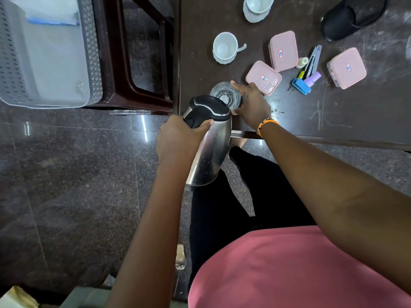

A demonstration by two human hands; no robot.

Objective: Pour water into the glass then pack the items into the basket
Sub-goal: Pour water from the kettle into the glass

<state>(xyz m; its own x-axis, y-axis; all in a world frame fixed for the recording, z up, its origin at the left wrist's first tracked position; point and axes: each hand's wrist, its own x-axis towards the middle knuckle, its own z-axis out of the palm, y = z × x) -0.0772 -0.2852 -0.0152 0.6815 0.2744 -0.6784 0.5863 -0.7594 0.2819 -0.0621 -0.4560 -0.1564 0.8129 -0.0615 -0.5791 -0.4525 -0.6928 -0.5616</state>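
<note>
My left hand [178,134] grips the black handle of a steel kettle [211,150], which is tilted with its spout over a clear glass [224,93]. The glass stands near the front left corner of the dark table [355,112], and my right hand [251,103] wraps around its right side. Whether water is flowing I cannot tell. A grey perforated basket [91,52] rests on a dark stool [115,63] to the left of the table.
On the table lie two white cups [224,48] [256,7], three pink lidded boxes [263,77] [283,51] [347,67], a cluster of small items [308,70] and a black slipper [353,16]. Polished stone floor [66,174] spreads below.
</note>
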